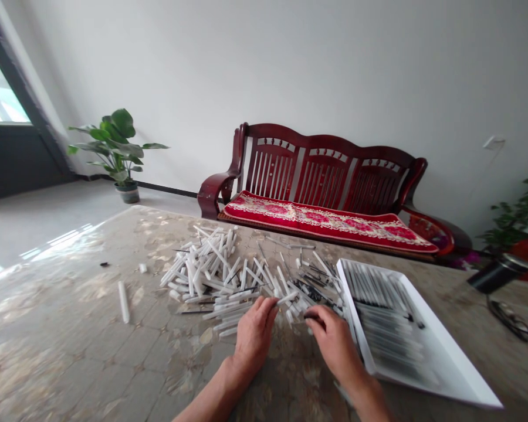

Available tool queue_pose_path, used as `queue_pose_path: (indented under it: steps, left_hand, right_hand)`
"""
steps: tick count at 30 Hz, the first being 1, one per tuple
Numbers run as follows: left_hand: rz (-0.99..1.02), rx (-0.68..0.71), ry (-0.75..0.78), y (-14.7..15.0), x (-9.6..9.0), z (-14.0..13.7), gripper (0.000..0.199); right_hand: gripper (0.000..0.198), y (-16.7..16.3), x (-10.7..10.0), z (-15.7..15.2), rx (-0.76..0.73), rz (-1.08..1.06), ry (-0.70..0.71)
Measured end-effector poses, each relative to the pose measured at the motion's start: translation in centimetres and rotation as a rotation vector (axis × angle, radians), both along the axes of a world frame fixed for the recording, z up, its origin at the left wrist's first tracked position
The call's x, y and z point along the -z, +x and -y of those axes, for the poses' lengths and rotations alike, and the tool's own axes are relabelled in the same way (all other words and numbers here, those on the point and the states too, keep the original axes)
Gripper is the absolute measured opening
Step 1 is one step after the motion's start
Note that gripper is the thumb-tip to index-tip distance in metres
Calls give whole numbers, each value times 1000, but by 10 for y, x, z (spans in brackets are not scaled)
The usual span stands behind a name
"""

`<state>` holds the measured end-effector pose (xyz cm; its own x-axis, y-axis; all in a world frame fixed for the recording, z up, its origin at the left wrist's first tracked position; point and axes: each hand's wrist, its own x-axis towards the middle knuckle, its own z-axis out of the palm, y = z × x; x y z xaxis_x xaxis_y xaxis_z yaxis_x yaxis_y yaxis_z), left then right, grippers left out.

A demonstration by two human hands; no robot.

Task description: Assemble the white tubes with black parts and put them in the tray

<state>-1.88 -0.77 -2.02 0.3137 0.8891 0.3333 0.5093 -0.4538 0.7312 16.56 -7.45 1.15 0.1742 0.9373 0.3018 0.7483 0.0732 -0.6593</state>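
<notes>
My left hand (255, 329) is closed in a pinch on a slim white pen-like tube (287, 298), which points to the right. To its right, my right hand (334, 340) pinches a small dark piece (310, 315) between thumb and fingertips; its exact kind is too blurred to tell. A small gap separates the two hands. Beyond my left hand spreads a heap of white tubes (202, 266), lying at all angles. Slender black pieces (314, 284) are scattered behind my right hand, beside the tray.
A shallow white tray (457, 372) on the right holds rows of clear-and-black pen-like sticks (378, 287). A lone white tube (124, 302) lies at left on the patterned tablecloth (92, 346). At far right lies a black cylinder (501, 272). A red wooden bench (321, 170) stands behind the table.
</notes>
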Motion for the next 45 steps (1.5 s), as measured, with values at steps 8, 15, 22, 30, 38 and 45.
queue_pose_path:
  steps: [8,15,22,30,38,45]
  left_hand:
    - [-100,56,49,1,-1,0,29]
    - [-119,77,46,0,-4,1,30]
    - [-144,92,53,1,-5,2,31]
    - [-146,108,160,-1,-2,0,30]
    - [-155,116,252,-1,0,0,25]
    - [-191,138,227,2,3,0,24]
  right_hand:
    - [19,-6,-20,-12,140,-300,129]
    - [13,-10,-22,-11,116,-279,112]
    - [9,-9,-23,-9,74,-141,190]
    - [14,-5,-29,-9,-38,18,181]
    - [39,1,-25,-10,-12,329,85]
    - [47,0,-29,-3,-32,279,-2]
